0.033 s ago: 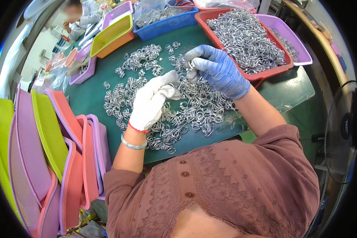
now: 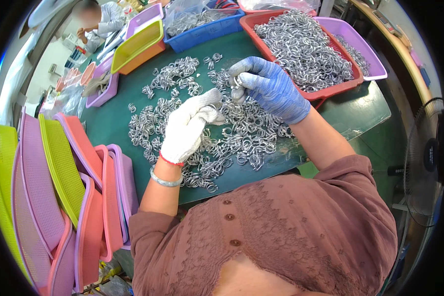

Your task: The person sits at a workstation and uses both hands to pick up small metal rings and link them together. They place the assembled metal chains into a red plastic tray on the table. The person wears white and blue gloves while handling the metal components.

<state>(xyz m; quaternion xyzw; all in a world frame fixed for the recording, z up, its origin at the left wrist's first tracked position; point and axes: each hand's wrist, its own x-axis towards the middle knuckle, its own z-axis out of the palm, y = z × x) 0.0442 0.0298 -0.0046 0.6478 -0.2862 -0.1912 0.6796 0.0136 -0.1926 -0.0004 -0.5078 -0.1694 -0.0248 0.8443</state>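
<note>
My left hand (image 2: 190, 126), in a white knitted glove with a red cuff, hovers over the pile of small metal rings (image 2: 254, 130). Its fingers are curled together, and whatever they hold is hidden. To its right, my right hand (image 2: 269, 89) wears a blue glove and is closed in a pinch. A small silvery metal ring (image 2: 238, 81) shows between its thumb and fingers. More loose rings (image 2: 175, 71) lie in clusters beyond both hands on the green tabletop (image 2: 108, 123).
At the far right a red basket (image 2: 362, 79) is heaped with rings, beside a purple basket (image 2: 380, 66). A blue bin (image 2: 207, 33) and a yellow-green basket (image 2: 138, 47) stand at the back. Stacked baskets (image 2: 59, 167) fill the left; a fan (image 2: 424, 158) stands right. Another person (image 2: 101, 24) sits far left.
</note>
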